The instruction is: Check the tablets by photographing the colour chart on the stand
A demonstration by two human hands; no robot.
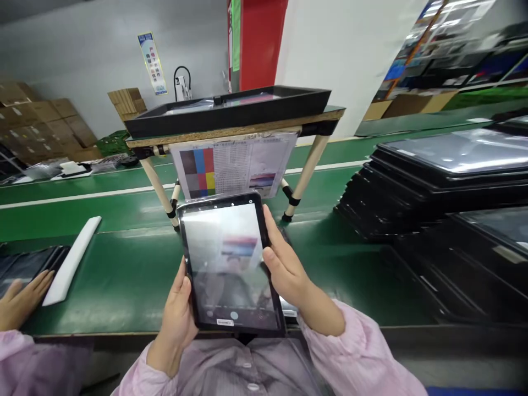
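Observation:
I hold a black tablet (pixel 229 264) upright in front of me, its lit screen showing a blurred camera picture with coloured stripes. My left hand (pixel 178 311) grips its lower left edge. My right hand (pixel 284 264) clasps the right edge, thumb resting on the screen's rim. The tablet faces a printed colour chart (pixel 231 168) that hangs from a small wooden stand (pixel 235 132) on the green belt (pixel 124 275).
A black tray (pixel 231 110) sits on top of the stand. Stacks of black trays (pixel 437 187) fill the right side. At left lie a white strip (pixel 72 258) and dark trays (pixel 25 264), with another person's hand (pixel 22 300) beside them. Cardboard boxes (pixel 45 129) stand far left.

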